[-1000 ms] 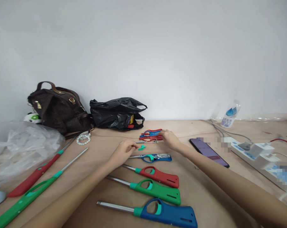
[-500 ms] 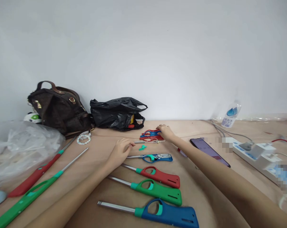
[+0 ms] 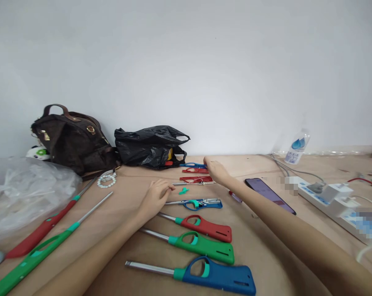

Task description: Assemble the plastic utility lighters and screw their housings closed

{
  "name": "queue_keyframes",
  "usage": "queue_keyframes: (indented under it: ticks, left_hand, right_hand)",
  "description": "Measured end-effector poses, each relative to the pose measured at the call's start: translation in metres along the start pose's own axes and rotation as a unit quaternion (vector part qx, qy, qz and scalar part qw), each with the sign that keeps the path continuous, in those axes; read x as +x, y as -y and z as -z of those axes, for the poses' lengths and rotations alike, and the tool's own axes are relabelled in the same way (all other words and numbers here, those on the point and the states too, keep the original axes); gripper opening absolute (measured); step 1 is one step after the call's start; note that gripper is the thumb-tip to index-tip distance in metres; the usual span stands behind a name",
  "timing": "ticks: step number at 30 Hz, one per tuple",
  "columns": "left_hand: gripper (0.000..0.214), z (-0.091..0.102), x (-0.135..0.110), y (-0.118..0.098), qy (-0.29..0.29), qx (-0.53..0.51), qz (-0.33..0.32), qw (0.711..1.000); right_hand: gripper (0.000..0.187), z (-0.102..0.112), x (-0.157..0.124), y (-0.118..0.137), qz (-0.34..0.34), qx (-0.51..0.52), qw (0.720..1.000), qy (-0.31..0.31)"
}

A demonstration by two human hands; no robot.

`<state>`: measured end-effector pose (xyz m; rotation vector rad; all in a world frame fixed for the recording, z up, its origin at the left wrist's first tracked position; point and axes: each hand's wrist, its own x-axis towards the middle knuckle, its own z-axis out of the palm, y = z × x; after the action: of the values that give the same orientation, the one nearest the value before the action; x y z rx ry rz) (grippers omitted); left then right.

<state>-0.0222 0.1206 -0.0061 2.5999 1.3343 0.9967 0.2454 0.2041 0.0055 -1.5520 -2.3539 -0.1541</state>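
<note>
My left hand rests on the brown table with its fingers curled, over the tube tip of an opened blue lighter half; nothing shows in the fingers. A small teal part lies just right of that hand. My right hand reaches far across the table, fingers closed on a blue and a red lighter shell piece. Another red shell piece and a thin metal rod lie just nearer.
Red, green and blue long lighters lie in a row near me; two longer ones lie left. Brown bag, black plastic bag, clear bag, phone, power strip, bottle.
My right hand moved farther away with the blue and one red shell piece, leaving another red shell piece behind. My left hand stayed put.
</note>
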Motion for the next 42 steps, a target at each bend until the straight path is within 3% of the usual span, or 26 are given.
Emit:
queue_keyframes:
  ticks: [7,13,16,22,42]
  left_hand:
    - [0.020,0.002,0.002,-0.011,-0.034,-0.051,0.009,0.998]
    - [0.022,-0.004,-0.001,-0.011,0.040,-0.086,-0.054,0.994]
    - [0.022,-0.008,-0.003,-0.010,0.056,-0.079,-0.060,0.994]
    - [0.020,-0.012,-0.005,-0.007,0.084,-0.074,-0.019,0.994]
    - [0.015,-0.015,-0.005,-0.004,0.085,-0.083,-0.026,0.993]
  right_hand:
    - [0.028,0.015,-0.069,0.021,0.068,0.050,0.996,0.005]
    - [0.030,0.007,-0.109,0.028,0.066,0.151,0.984,-0.069]
    - [0.026,0.001,-0.114,0.029,0.063,0.174,0.979,-0.090]
    - [0.016,-0.006,-0.116,0.031,0.071,0.203,0.974,-0.073]
    - [0.016,-0.011,-0.117,0.031,0.064,0.199,0.977,-0.039]
